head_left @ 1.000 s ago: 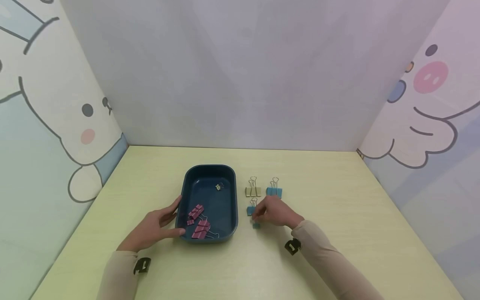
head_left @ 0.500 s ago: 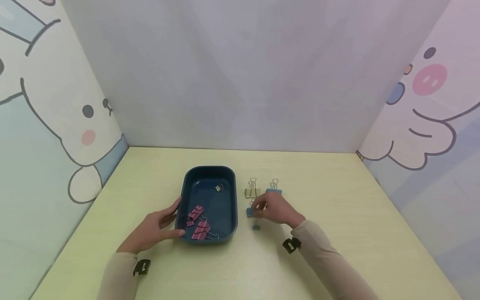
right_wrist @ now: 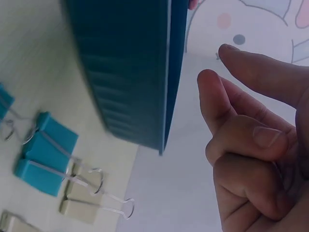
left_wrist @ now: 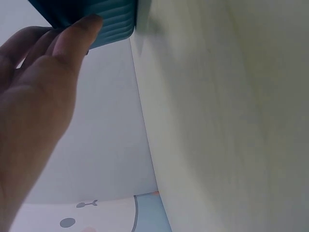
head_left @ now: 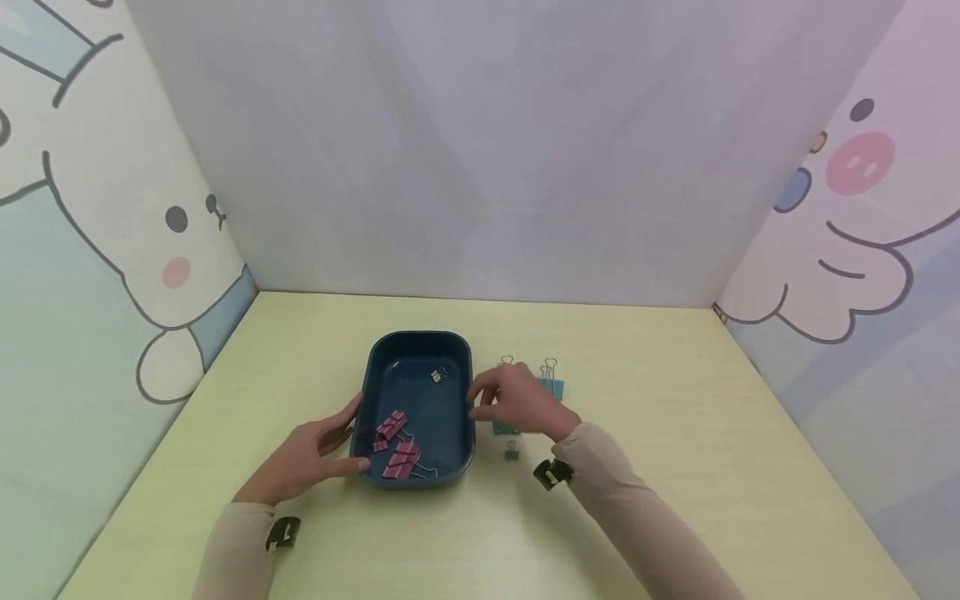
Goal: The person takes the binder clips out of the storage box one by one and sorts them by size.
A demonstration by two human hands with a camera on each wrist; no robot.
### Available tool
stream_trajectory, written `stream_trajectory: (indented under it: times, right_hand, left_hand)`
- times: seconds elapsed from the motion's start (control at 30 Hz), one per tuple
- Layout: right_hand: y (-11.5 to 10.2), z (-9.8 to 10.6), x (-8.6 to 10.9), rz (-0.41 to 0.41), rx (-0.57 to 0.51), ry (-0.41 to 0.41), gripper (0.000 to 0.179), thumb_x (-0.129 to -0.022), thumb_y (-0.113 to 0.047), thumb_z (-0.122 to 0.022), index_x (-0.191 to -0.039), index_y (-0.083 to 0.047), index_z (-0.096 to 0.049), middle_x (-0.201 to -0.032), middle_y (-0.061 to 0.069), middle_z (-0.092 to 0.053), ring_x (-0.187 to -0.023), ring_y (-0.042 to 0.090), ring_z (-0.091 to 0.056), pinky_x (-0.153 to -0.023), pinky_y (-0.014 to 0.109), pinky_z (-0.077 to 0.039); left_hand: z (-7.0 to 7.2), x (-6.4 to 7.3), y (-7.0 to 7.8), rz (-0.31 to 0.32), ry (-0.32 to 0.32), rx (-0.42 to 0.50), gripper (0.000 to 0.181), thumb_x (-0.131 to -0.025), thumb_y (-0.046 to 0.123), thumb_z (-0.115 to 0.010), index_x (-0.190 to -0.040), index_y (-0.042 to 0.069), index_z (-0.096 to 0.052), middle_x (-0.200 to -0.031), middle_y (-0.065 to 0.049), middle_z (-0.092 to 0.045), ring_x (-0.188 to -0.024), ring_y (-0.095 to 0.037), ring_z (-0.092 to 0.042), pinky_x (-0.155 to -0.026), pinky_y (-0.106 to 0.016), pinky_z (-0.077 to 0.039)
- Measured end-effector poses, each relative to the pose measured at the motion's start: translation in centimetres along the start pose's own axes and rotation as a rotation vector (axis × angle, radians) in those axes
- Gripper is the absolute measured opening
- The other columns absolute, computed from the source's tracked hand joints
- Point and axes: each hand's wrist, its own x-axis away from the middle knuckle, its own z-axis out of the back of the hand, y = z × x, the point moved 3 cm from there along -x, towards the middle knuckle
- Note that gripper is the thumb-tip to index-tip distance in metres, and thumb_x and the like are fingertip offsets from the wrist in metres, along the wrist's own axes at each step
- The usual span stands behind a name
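In the head view my left hand [head_left: 300, 458] rests against the left side of a dark blue tray [head_left: 472, 450], its thumb at the rim; the left wrist view shows the thumb [left_wrist: 79, 41] on the ribbed outer wall. Inside the tray lie several pink binder clips [head_left: 405, 458] and a tiny yellow binder clip [head_left: 438, 375]. My right hand [head_left: 521, 400] hovers by the tray's right edge. Nothing shows between its thumb [right_wrist: 260, 67] and index finger, which stand apart; the other fingers are curled. It partly covers a yellow binder clip [right_wrist: 82, 200] and a blue binder clip [head_left: 506, 428].
A larger blue binder clip [head_left: 553, 388] lies right of the hand. Nearer me is a tiny teal binder clip [head_left: 512, 452]. The pale table [head_left: 645, 367] meets a grey back wall [head_left: 480, 167], with cartoon-printed panels at both sides.
My right hand has moved from the loose clips left and slightly away from me to the tray's edge, uncovering the tiny teal clip. The left hand and tray stay put.
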Motion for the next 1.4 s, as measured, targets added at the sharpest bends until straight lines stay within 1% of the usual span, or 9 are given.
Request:
stream_trajectory:
  times: [0.23, 0.43, 0.57, 0.67, 0.8, 0.9, 1.13, 1.23, 1.4]
  right_hand:
    - [-2.2, 0.0, -1.4, 0.041, 0.012, -0.028, 0.011, -0.087, -0.015, -0.078, -0.098, -0.014, -0.078, -0.079, -0.001, -0.075, -0.065, 0.004, -0.062, -0.058, 0.019, -0.053]
    - [-4.1, -0.6, -3.0, 0.057, 0.018, -0.094, 0.010, -0.087, -0.014, -0.078, -0.097, -0.012, -0.078, -0.084, 0.000, -0.075, -0.067, 0.004, -0.062, -0.061, 0.016, -0.055]
    - [-5.2, -1.9, -3.8, 0.066, 0.084, -0.178, 0.006, -0.087, -0.016, -0.078, -0.093, -0.014, -0.079, -0.086, -0.002, -0.076, -0.068, 0.001, -0.063, -0.061, 0.014, -0.054]
    - [-5.9, -3.2, -4.1, 0.079, 0.164, -0.236, 0.007, -0.087, -0.019, -0.079, -0.093, -0.016, -0.080, -0.086, -0.003, -0.077, -0.069, -0.001, -0.062, -0.062, 0.012, -0.053]
    - [-6.5, -4.8, -4.3, 0.053, 0.247, -0.262, 0.009, -0.086, -0.022, -0.080, -0.095, -0.018, -0.081, -0.090, -0.006, -0.077, -0.071, 0.000, -0.062, -0.064, 0.012, -0.053]
    - [-6.4, -5.7, -4.2, 0.013, 0.274, -0.261, 0.008, -0.085, -0.024, -0.081, -0.092, -0.020, -0.081, -0.090, -0.007, -0.076, -0.070, 0.000, -0.061, -0.064, 0.012, -0.053]
    - [-6.6, -6.4, -3.8, -0.050, 0.194, -0.283, 0.007, -0.085, -0.023, -0.082, -0.086, -0.017, -0.080, -0.082, -0.007, -0.074, -0.070, 0.003, -0.059, -0.063, 0.014, -0.053]
    - [-6.7, -6.5, -3.8, -0.047, 0.185, -0.263, 0.006, -0.083, -0.021, -0.082, -0.082, -0.016, -0.080, -0.078, -0.008, -0.074, -0.069, 0.002, -0.060, -0.062, 0.013, -0.053]
    - [-6.4, -6.8, -3.6, -0.071, 0.113, -0.233, 0.004, -0.083, -0.015, -0.081, -0.080, -0.014, -0.081, -0.076, -0.007, -0.074, -0.066, 0.002, -0.060, -0.059, 0.013, -0.053]
  left_hand:
    - [0.0, 0.0, 0.1, 0.011, 0.000, -0.016, 0.096, -0.087, 0.043, -0.076, -0.162, 0.022, -0.018, -0.163, -0.020, -0.029, -0.143, -0.042, -0.043, -0.114, -0.050, -0.044]
    - [0.2, 0.0, 0.2, 0.024, 0.000, -0.020, 0.096, -0.087, 0.043, -0.076, -0.162, 0.023, -0.019, -0.164, -0.020, -0.029, -0.144, -0.042, -0.043, -0.114, -0.049, -0.044]
    - [0.2, 0.1, 0.3, 0.022, -0.005, -0.017, 0.096, -0.087, 0.043, -0.076, -0.162, 0.023, -0.019, -0.164, -0.020, -0.029, -0.143, -0.042, -0.044, -0.114, -0.049, -0.045]
    - [0.3, 0.1, 0.5, 0.017, -0.003, -0.024, 0.095, -0.087, 0.043, -0.076, -0.162, 0.022, -0.020, -0.163, -0.020, -0.030, -0.142, -0.042, -0.044, -0.113, -0.049, -0.045]
    - [0.4, 0.1, 0.6, 0.011, 0.002, -0.039, 0.095, -0.087, 0.044, -0.076, -0.161, 0.022, -0.021, -0.163, -0.020, -0.031, -0.142, -0.042, -0.046, -0.113, -0.049, -0.046]
    - [0.4, 0.1, 0.6, 0.010, 0.001, -0.039, 0.096, -0.087, 0.043, -0.077, -0.162, 0.022, -0.021, -0.163, -0.021, -0.030, -0.141, -0.042, -0.046, -0.113, -0.050, -0.046]
    - [0.3, 0.1, 0.6, 0.009, 0.001, -0.037, 0.096, -0.087, 0.043, -0.076, -0.162, 0.022, -0.020, -0.163, -0.021, -0.030, -0.142, -0.042, -0.045, -0.113, -0.049, -0.046]
    - [0.3, 0.2, 0.6, 0.006, 0.008, -0.039, 0.096, -0.087, 0.043, -0.077, -0.162, 0.022, -0.020, -0.163, -0.022, -0.030, -0.141, -0.042, -0.046, -0.113, -0.049, -0.046]
    - [0.2, 0.3, 0.6, 0.020, 0.006, -0.045, 0.096, -0.087, 0.044, -0.076, -0.162, 0.023, -0.019, -0.162, -0.023, -0.030, -0.141, -0.042, -0.046, -0.113, -0.049, -0.046]
